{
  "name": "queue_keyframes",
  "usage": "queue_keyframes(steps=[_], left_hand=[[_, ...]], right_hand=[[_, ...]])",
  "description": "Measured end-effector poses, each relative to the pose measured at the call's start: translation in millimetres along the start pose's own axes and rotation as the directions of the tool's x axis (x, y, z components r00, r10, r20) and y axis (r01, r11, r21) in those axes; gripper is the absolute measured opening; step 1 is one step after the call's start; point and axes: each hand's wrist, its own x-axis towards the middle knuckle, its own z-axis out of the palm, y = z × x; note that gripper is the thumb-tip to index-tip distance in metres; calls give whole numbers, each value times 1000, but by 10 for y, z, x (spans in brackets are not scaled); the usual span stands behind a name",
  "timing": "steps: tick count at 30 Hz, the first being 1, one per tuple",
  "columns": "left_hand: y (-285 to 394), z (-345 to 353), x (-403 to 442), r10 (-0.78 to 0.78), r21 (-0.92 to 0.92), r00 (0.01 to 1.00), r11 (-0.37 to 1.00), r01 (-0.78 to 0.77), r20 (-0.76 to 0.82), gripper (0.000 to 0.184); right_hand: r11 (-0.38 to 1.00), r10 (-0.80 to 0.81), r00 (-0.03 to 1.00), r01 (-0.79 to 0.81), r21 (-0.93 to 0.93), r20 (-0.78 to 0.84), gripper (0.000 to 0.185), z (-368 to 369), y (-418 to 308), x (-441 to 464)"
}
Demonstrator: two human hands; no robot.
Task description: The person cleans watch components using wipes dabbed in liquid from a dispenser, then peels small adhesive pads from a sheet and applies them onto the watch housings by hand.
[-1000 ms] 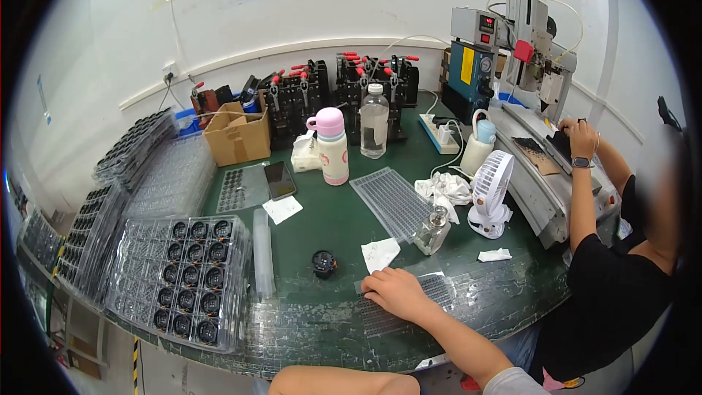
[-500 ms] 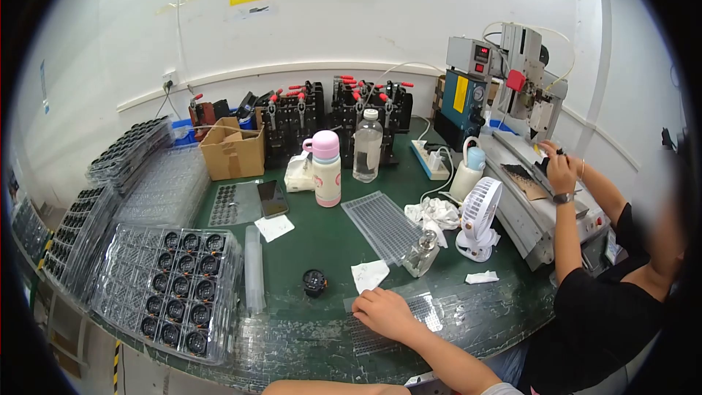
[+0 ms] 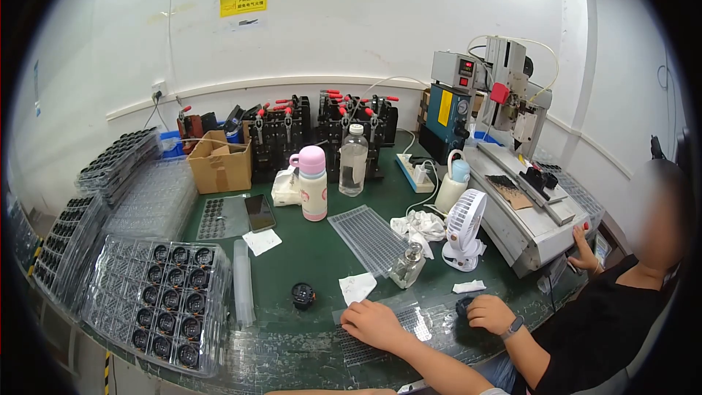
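Observation:
My right hand [image 3: 374,325] reaches in from the lower right and rests palm down on a clear sheet with rows of small dots [image 3: 406,325]. Its fingers are slightly bent and lie on the sheet's left part, which they partly cover. My left hand is out of view; a strip of bare skin shows at the bottom edge. A piece of white paper [image 3: 357,288] lies just behind my right hand. To its left, a round black part [image 3: 303,295] with orange bits stands alone on the green table [image 3: 285,351].
A tray of black parts [image 3: 170,298] is at left. Behind are a pink-capped bottle [image 3: 313,190], a water bottle [image 3: 353,164] and black clamp fixtures [image 3: 281,132]. A glass bottle [image 3: 407,267] and fan [image 3: 465,230] stand right. A co-worker's hand [image 3: 491,314] holds something dark near a machine [image 3: 526,208].
The co-worker's hands have left the machine's top; one is now low on the table with a dark object, the other at the machine's front. My right hand stays on the sheet. The view has shifted.

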Motion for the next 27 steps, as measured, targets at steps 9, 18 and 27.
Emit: queue_keyframes(steps=[9, 18, 27], left_hand=[[-125, 68, 255, 248, 504, 969, 835, -220, 11, 41], [858, -70, 845, -177, 268, 894, -914, -304, 411, 47], [2380, 809, -12, 366, -324, 928, -888, 325, -73, 17]], right_hand=[[1000, 23, 1000, -22, 22, -19, 13, 22, 36, 7], [995, 53, 999, -53, 79, -1, 14, -16, 30, 29], [982, 83, 996, -84, 166, 13, 12, -11, 88, 77]])
